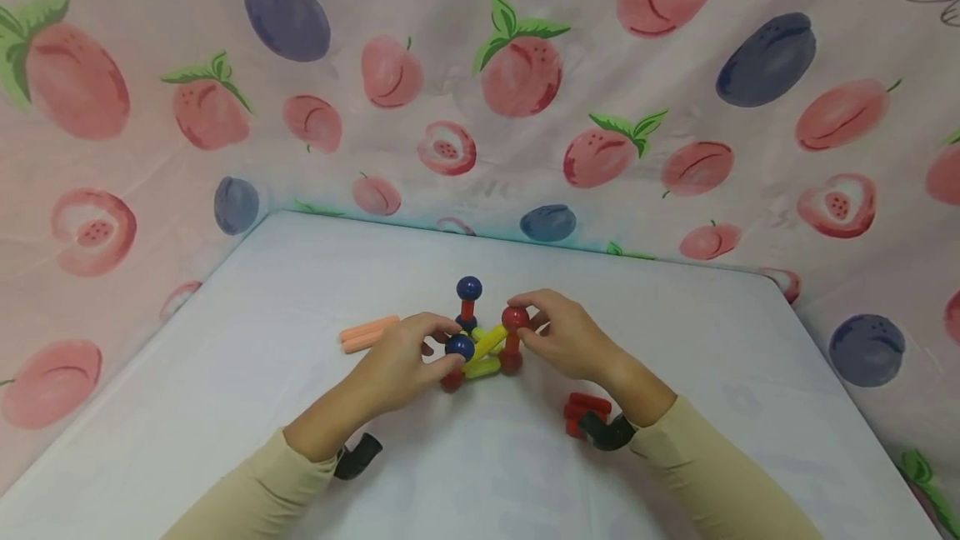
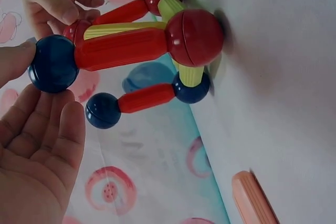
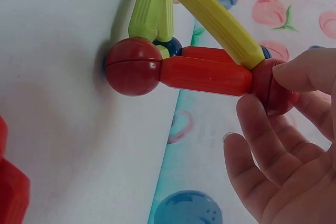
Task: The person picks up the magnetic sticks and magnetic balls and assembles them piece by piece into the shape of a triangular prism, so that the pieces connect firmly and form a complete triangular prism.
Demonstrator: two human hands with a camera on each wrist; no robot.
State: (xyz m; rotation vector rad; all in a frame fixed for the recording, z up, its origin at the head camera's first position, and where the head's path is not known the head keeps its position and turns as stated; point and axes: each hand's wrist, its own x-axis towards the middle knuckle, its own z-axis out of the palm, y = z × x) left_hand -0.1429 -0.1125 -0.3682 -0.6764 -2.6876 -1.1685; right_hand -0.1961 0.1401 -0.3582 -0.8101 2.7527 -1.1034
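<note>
A small frame of rods and balls stands on the white table between both hands. My left hand [image 1: 401, 365] pinches the blue ball [image 2: 52, 64] on top of the near-left red rod [image 2: 123, 48]. With thumb and fingers, my right hand [image 1: 566, 336] pinches the red ball [image 3: 270, 86] topping the right-hand red rod [image 3: 205, 76]. A yellow rod [image 3: 215, 18] slants from that red ball down to a red ball at the base. Yellow-green rods [image 1: 482, 368] join the base balls. At the back, another blue ball [image 1: 469, 288] tops a third upright, untouched.
Peach-coloured rods [image 1: 367, 334] lie left of the frame, behind the left hand. Several red rods [image 1: 588, 404] lie beneath the right wrist, partly covered by a black wrist camera [image 1: 606, 432]. A fruit-patterned cloth [image 1: 450, 90] hangs behind the white table [image 1: 487, 465].
</note>
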